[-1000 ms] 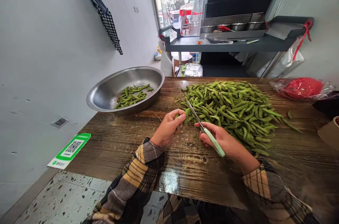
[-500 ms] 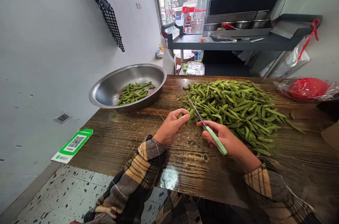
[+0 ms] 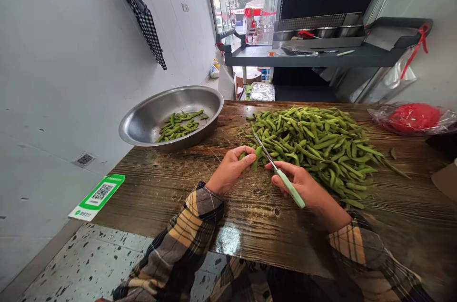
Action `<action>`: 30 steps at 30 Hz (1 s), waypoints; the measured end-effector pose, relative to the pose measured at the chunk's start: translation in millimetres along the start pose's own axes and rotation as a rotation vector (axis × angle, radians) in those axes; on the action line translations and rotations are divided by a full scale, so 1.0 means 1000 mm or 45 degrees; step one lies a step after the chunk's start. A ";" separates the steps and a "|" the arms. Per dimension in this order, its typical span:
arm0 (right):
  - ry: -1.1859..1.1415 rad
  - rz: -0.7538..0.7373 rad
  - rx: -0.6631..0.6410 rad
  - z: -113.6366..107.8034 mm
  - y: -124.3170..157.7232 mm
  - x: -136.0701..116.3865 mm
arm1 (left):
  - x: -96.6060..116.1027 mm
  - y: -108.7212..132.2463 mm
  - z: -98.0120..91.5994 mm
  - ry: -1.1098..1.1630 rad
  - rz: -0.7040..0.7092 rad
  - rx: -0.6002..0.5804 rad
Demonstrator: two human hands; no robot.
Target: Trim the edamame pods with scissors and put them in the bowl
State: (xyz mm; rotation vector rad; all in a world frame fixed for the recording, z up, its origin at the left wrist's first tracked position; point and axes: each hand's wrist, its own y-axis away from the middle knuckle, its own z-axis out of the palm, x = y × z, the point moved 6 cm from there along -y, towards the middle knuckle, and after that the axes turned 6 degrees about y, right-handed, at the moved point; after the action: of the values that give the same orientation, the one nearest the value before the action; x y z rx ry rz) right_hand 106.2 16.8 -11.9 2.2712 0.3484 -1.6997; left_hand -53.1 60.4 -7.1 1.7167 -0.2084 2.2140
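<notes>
Between the thumb and fingers of my left hand (image 3: pixel 232 170) is a green edamame pod (image 3: pixel 256 157), its lower end poking out toward the right. My right hand (image 3: pixel 298 182) is closed around scissors (image 3: pixel 291 188) with pale green handles. Their metal blades point up and left, right beside the held pod; whether they touch it I cannot tell. A large heap of edamame pods (image 3: pixel 317 145) lies just beyond my right hand. To the left, a wide steel basin (image 3: pixel 137 123) contains a smaller batch of pods (image 3: pixel 176 125).
The wooden table (image 3: pixel 150 187) has small trimmings scattered on it. A green QR code card (image 3: pixel 100 197) lies at its left edge. On the right is a red bundle in clear plastic (image 3: pixel 414 117). Behind the table stands a grey cart (image 3: pixel 260 58); a wall (image 3: pixel 53 78) borders the left.
Both hands, the pod and the scissors keep almost the same position. The whole view has shifted very slightly.
</notes>
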 end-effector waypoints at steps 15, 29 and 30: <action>0.535 -0.115 0.258 -0.009 -0.003 0.006 | 0.009 -0.001 -0.002 -0.392 0.144 -0.060; 0.523 -0.141 0.191 -0.003 -0.002 0.002 | 0.007 0.000 -0.009 -0.301 0.123 0.108; 0.524 -0.142 0.183 -0.003 -0.002 0.002 | 0.010 0.000 -0.007 -0.325 0.167 0.110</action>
State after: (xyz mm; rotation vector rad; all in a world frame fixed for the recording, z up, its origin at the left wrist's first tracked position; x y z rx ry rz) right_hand 108.6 19.9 -13.5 2.7544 0.4580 -1.3301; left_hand -61.8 64.1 0.4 2.0878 -0.2971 2.1146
